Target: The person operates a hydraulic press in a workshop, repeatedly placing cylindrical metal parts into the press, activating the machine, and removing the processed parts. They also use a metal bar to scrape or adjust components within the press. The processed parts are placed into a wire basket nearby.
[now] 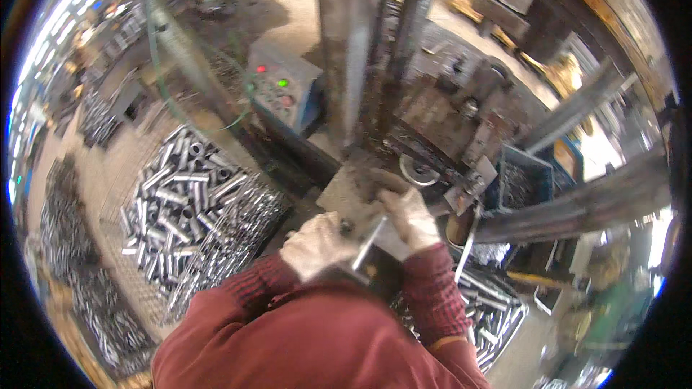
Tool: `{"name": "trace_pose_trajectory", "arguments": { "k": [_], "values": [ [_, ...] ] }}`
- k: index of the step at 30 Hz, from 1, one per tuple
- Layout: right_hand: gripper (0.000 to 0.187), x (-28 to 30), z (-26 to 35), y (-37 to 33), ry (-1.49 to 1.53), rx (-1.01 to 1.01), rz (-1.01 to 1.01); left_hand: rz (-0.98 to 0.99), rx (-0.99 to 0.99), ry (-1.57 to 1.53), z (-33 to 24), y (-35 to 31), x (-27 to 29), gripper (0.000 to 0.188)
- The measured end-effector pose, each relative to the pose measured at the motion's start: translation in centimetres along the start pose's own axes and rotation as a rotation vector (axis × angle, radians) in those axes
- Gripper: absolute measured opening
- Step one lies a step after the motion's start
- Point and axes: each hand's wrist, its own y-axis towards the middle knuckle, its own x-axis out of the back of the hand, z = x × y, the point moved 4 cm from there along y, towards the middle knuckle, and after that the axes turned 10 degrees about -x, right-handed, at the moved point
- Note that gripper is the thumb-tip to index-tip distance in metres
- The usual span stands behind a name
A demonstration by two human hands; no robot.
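Both my hands wear pale work gloves and are in front of my body, at a worn machine table (351,191). My left hand (315,246) is closed, with a small dark round end (347,227) beside its fingertips; whether this belongs to a held part is unclear. My right hand (412,219) reaches forward over the table, its fingers smeared by motion and partly hidden. Between my hands lies a bright metal edge (370,234) above a dark box-like shape (380,268). A pale curved ring-shaped piece (419,171) sits just beyond my right hand.
At left, a wire-mesh crate (148,289) holds many cut metal tubes (184,205). A control box (282,86) with lit buttons stands ahead. Upright steel columns (344,50) rise close by. To the right are a blue bin (520,180) of small parts and more tubes (490,317).
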Motion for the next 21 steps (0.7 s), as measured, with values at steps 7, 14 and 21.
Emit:
{"name": "trace_pose_trajectory", "arguments": {
  "k": [7, 14, 21],
  "values": [
    [0.047, -5.6, -4.1, 6.0, -0.042, -0.068, -0.205, -0.021, 0.274, -0.418, 9.6, -0.6, 1.1, 0.064],
    [0.036, -15.2, -4.9, 10.7, -0.485, 0.143, -0.315, -0.143, 0.356, -0.386, 17.2, -4.6, 5.8, 0.074],
    [0.042, -27.5, -1.7, 17.9, -0.607, -0.002, -0.099, -0.172, 0.663, -0.553, 24.2, -11.2, 11.9, 0.056]
  ]
}}
